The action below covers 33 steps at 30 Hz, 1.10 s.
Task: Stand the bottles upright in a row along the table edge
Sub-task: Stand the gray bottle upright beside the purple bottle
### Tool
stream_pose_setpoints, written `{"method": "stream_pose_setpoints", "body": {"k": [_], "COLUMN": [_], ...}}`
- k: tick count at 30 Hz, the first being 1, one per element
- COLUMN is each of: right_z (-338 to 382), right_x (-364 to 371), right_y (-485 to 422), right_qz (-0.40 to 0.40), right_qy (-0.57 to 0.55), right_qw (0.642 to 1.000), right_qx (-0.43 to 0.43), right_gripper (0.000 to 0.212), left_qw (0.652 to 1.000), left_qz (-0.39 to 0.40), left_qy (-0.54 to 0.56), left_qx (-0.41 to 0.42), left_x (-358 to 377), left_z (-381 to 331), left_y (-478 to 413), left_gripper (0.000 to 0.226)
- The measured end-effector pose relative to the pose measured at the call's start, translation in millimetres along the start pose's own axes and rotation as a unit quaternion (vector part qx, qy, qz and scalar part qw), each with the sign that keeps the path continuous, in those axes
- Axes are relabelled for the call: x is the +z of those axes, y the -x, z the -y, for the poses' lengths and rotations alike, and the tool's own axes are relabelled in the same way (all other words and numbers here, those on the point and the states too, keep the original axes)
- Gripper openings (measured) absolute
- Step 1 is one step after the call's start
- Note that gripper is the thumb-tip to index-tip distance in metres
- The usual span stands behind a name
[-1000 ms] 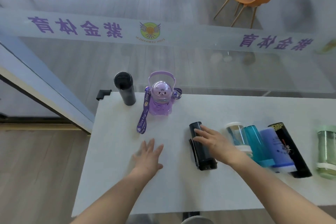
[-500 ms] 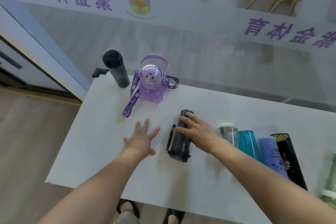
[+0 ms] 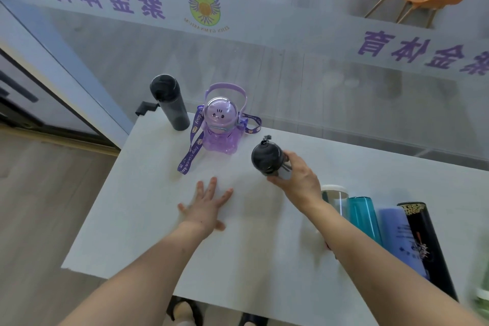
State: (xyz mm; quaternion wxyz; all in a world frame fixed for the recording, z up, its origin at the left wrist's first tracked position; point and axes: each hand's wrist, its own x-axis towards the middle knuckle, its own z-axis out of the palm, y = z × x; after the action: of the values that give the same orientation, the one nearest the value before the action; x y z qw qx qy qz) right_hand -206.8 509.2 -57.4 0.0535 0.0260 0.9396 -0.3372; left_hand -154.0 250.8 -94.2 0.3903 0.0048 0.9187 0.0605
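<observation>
My left hand (image 3: 205,209) lies flat on the white table (image 3: 148,222), fingers (image 3: 211,186) spread wide and holding nothing; it has barely moved over the last second. To its right, my right hand (image 3: 297,180) is wrapped around the dark smoky bottle (image 3: 267,157), fingers curled behind its body and thumb on the near side.

That is the change: a moment ago this bottle lay on its side under my palm. Now it is tipped up, and I look almost straight down on its round black cap. I cannot tell whether its base is on the table or just above it.

Behind my right wrist, nearer to me, four bottles lie on their sides close together: a clear one with a white cap (image 3: 334,194), a teal one (image 3: 363,216), a blue-violet one (image 3: 402,241) and a tall black one with gold print (image 3: 426,249). A blurred green bottle shows at the right margin.

Beyond my fingertips, at the far edge, the purple rabbit-faced bottle (image 3: 221,127) stands upright with its lanyard (image 3: 191,145) trailing toward me, and the black flask (image 3: 170,102) stands left of it. I judge two are placed and this third one is heading for the spot just right of the purple bottle.
</observation>
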Motion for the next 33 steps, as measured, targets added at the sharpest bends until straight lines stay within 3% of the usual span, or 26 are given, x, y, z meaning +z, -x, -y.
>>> {"method": "stream_pose_setpoints", "body": {"k": [3, 10, 15, 18, 21, 25, 33], "right_z": [-4, -18, -22, -17, -17, -22, -33], "right_x": [1, 7, 12, 20, 26, 27, 26], "right_y": [-2, -3, -2, -5, -8, -7, -7], "right_qz": [-0.023, -0.023, -0.049, -0.089, -0.119, -0.093, -0.042], "right_qy": [-0.017, -0.186, -0.244, -0.225, -0.169, -0.223, -0.241], "right_qw": [0.999, 0.978, 0.962, 0.962, 0.972, 0.967, 0.964], "right_qx": [0.034, 0.089, 0.11, 0.129, 0.115, 0.085, 0.106], "right_gripper": [0.06, 0.05, 0.075, 0.085, 0.076, 0.059, 0.066], "left_qw": [1.0, 1.0, 1.0, 1.0, 1.0, 1.0, 1.0], "left_qz": [-0.001, -0.01, -0.015, -0.017, -0.015, -0.009, -0.003], "left_qy": [0.003, 0.004, -0.003, -0.003, -0.008, -0.01, -0.004], "left_qx": [0.0, -0.001, -0.002, -0.003, -0.004, -0.005, -0.004], "left_x": [1, 4, 8, 9, 9, 8, 6], "left_z": [0, 2, 3, 4, 4, 3, 1], "left_y": [-1, -2, -5, -6, -6, -6, -4], "left_gripper": [0.108, 0.108, 0.109, 0.109, 0.108, 0.108, 0.108]}}
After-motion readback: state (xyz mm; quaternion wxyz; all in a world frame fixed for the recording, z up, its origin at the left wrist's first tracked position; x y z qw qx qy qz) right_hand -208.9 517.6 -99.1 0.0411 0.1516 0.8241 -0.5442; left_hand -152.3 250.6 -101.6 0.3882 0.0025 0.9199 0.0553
